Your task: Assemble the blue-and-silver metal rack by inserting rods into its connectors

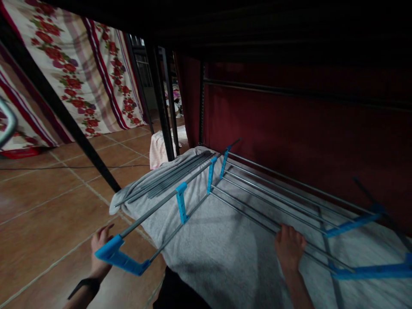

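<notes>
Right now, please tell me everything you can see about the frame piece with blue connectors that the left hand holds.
The frame piece is two thin grey rods, metal by their look, joined by bright blue plastic connectors: one at the near end, one midway, one at the far end. It slopes from the near end up toward the far end, over a grey cloth. The left hand grips its near connector. The right hand rests on another rod section, not on this piece.

Rack section [180, 201]: grey metal rods w/ blue plastic brackets, lying tilted on grey blanket [225, 244], near end lifted.
</notes>
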Motion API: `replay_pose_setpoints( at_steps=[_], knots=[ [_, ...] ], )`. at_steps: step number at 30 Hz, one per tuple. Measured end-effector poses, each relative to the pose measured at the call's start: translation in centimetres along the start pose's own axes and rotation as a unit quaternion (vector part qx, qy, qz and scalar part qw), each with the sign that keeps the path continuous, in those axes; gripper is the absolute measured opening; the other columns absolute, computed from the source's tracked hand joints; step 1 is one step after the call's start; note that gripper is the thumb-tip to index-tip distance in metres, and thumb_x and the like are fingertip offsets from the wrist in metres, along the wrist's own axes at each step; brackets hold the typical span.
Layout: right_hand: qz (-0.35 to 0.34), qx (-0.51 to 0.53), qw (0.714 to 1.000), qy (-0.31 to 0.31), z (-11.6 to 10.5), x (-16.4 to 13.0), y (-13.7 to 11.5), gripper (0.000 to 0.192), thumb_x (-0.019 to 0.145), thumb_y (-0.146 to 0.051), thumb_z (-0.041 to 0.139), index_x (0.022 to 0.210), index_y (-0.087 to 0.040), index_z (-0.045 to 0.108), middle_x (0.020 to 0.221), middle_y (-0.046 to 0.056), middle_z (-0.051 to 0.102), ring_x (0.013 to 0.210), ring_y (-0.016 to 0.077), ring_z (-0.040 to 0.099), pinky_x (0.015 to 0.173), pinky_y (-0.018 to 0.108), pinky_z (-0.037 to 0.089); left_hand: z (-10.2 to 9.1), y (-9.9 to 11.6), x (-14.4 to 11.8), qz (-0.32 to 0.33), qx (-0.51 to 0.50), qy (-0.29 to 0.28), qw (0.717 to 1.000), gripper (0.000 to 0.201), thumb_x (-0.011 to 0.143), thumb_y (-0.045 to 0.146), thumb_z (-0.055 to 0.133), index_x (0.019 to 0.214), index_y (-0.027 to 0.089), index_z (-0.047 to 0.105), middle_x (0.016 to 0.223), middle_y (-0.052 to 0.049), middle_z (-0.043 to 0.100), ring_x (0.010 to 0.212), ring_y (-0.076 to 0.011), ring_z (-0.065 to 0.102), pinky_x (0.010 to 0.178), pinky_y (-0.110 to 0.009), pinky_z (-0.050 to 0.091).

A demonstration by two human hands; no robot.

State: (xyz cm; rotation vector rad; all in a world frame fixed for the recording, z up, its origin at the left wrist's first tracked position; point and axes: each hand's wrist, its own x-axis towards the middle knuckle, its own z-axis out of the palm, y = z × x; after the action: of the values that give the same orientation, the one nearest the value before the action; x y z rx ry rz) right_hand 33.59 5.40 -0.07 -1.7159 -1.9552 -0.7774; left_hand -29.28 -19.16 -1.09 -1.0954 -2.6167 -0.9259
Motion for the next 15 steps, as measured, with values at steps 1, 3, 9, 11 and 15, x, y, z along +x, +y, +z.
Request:
replay_pose_setpoints(
  at_steps=[1, 3, 9, 11, 15],
  knots=[
    [0.002, -0.001, 1.0, -0.001, 0.0, 0.0, 0.0, 0.023, 0.093, -0.018, 0.046, 0.109, -0.018, 0.063, 0.096, 0.009, 0.066, 0.096, 0.0286, 0.052, 0.094, 0.042, 0.029, -0.3, 0.6, 1.5, 0.014, 0.026, 0.005, 1.0, 0.049, 0.085, 0.025, 0.042, 0.128, 0.004, 0.052, 0.128, -0.022, 0.053, 0.123, -0.0347, 0.053, 0.105, -0.046, 0.046],
    [0.002, -0.002, 1.0, -0.002, 0.1, 0.0, -0.1, 0.024, 0.093, -0.018, 0.046, 0.109, -0.018, 0.063, 0.096, 0.009, 0.066, 0.095, 0.0284, 0.052, 0.095, 0.042, 0.028, -0.4, 1.7, 4.1, 0.031, 0.082, -0.001, 0.996, 0.051, 0.091, 0.021, 0.036, 0.134, -0.003, 0.046, 0.134, -0.026, 0.049, 0.128, -0.0348, 0.048, 0.11, -0.045, 0.04],
    [0.007, 0.006, 1.0, 0.002, 0.0, 0.0, -0.3, 0.025, 0.093, -0.017, 0.045, 0.111, -0.019, 0.063, 0.097, 0.009, 0.066, 0.096, 0.0277, 0.053, 0.097, 0.043, 0.028, 0.5, 4.2, 9.0, 0.052, 0.184, -0.085, 0.978, 0.048, 0.099, 0.014, 0.029, 0.143, -0.003, 0.035, 0.141, -0.025, 0.045, 0.127, -0.0302, 0.048, 0.107, -0.037, 0.035],
    [0.006, 0.005, 1.0, 0.002, -0.1, 0.0, -0.3, 0.025, 0.093, -0.016, 0.045, 0.111, -0.018, 0.063, 0.097, 0.008, 0.066, 0.096, 0.0276, 0.053, 0.097, 0.043, 0.028, 0.7, 5.0, 9.8, 0.057, 0.196, -0.112, 0.973, 0.046, 0.1, 0.016, 0.027, 0.142, -0.001, 0.036, 0.14, -0.025, 0.046, 0.124, -0.031, 0.05, 0.103, -0.037, 0.037],
    [0.006, 0.007, 1.0, 0.004, 0.0, 0.0, -0.3, 0.024, 0.092, -0.016, 0.045, 0.11, -0.019, 0.063, 0.096, 0.008, 0.066, 0.095, 0.027, 0.053, 0.097, 0.042, 0.028, 0.8, 5.9, 10.3, 0.045, 0.226, -0.135, 0.964, 0.047, 0.102, 0.021, 0.026, 0.144, 0.002, 0.035, 0.135, -0.025, 0.049, 0.12, -0.0344, 0.052, 0.096, -0.04, 0.038]
  ],
)
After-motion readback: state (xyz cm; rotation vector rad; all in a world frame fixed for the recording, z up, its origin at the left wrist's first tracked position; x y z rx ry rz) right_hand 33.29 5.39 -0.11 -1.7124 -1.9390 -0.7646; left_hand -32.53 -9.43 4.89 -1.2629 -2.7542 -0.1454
